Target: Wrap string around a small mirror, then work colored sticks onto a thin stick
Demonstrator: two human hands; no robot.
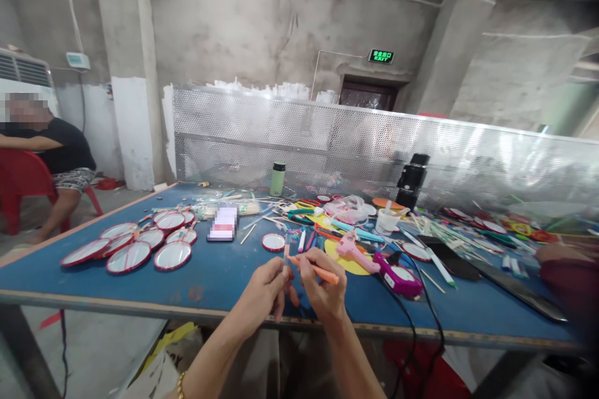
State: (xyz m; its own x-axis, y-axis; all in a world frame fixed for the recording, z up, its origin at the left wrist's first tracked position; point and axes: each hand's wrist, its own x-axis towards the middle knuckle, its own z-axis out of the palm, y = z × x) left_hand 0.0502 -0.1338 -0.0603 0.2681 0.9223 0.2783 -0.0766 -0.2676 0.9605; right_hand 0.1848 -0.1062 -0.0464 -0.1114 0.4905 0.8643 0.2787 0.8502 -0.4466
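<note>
My left hand [270, 283] is closed around the lower end of a thin, flat, pale strip [287, 249], held upright just above the table's front part. Part of the strip looks orange; its exact kind is unclear. In my right hand [324, 283] is an orange marker pen [327, 275], gripped like a writing tool, its tip at or very near the strip. Just beyond my hands lies a round red-rimmed mirror [273, 242]. Beside my right hand are a pink glue gun [353, 250] and a yellow disc [334, 255].
Several red-rimmed mirrors [128, 257] lie grouped on the blue table [201, 290] at left, near a phone [223, 223]. A green bottle [277, 179] stands behind. A purple device [397, 275], with dark cables nearby, sits right. A person [70, 143] sits far left.
</note>
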